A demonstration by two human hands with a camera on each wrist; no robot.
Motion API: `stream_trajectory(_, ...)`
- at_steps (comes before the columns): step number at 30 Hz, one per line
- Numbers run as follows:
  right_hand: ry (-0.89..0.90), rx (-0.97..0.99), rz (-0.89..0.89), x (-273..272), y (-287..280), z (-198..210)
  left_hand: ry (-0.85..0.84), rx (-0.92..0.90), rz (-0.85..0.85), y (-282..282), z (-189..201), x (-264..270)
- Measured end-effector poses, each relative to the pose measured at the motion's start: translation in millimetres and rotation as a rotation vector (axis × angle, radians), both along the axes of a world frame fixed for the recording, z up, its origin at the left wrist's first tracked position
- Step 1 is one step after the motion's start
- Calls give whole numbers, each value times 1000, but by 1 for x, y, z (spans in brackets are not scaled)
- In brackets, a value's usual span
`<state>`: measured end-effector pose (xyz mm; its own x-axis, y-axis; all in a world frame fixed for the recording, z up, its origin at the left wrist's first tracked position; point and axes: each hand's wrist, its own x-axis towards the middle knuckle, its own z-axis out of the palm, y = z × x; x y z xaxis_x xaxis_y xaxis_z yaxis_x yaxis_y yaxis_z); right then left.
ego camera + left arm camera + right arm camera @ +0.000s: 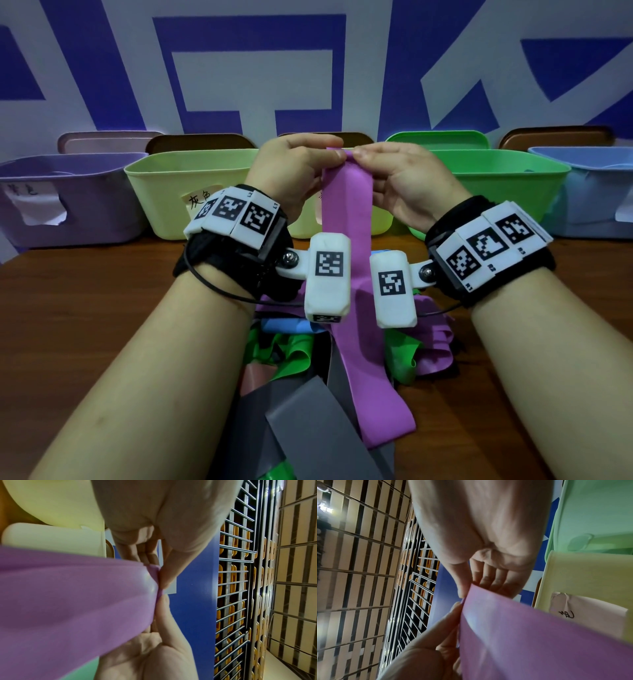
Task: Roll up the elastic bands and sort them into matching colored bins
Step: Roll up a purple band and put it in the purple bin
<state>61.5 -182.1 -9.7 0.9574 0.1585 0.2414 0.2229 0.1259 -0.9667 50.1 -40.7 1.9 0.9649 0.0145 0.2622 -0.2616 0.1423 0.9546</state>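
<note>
A long purple elastic band (346, 219) hangs flat from both hands, held up in front of the bins. My left hand (337, 149) and right hand (361, 155) each pinch its top edge between thumb and fingers, side by side and almost touching. The band's lower end trails down into the pile (376, 394) on the table. In the left wrist view the left hand (158, 572) pinches the band (77, 601) at its folded end. In the right wrist view the right hand (473, 588) pinches the band (539, 642) at one corner of its edge.
A row of bins stands at the back: purple (68, 202), yellow-green (185, 192), green (500, 185), blue (599, 195). Another yellow bin (380, 222) is mostly hidden behind my hands. Loose grey (308, 428), green (294, 356), blue (287, 325) and purple (435, 346) bands lie heaped between my forearms.
</note>
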Motion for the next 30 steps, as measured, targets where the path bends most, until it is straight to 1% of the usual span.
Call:
stream_trajectory(11,-52,76,-79,1,-1,2,59,7,-44,-2,-1,-4)
stream_trajectory(14,-77,40,-98,0,0,2,60,69,25,-3,-3,-1)
stream_trajectory(16,-95,9,-109,-1,0,1,57,76,47,-3,-4,0)
stream_trajectory(22,-59,-5,-41,-3,1,1,66,52,41,-1,-2,1)
stream_trajectory(26,-34,-38,-69,-2,1,-1,58,33,40,-2,-2,-1)
stream_trajectory(30,-69,-27,-115,0,1,-1,44,10,29,-2,-1,-1)
